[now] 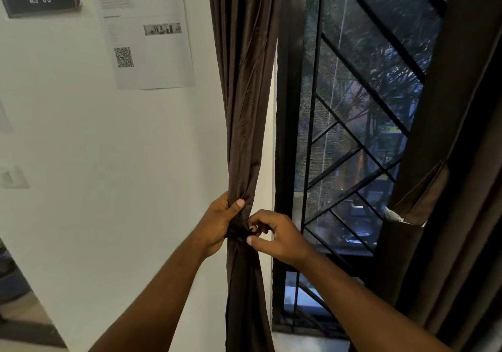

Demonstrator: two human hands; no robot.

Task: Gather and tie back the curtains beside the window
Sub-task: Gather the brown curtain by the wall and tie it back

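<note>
Fig.: Gathering stage, left-side curtain. Fabric is drawn into a narrow bundle w/ long axis running 12 to 6 o'clock, hanging betw. the wall and the window frame. Left grip wraps the bundle from 9 o'clock, thumb laid up its front. Right grip comes in from 3 o'clock, just beside the left, thumb and forefinger pinching a dark bunch at the bundle's waist; tie band or curtain fold, cannot tell. Any wrap must prob. run 9 to 3, across the long axis; right grip is nearer the bunch, left holds the gather. Right-side curtain, at 3 o'clock, appears already cinched.
</note>
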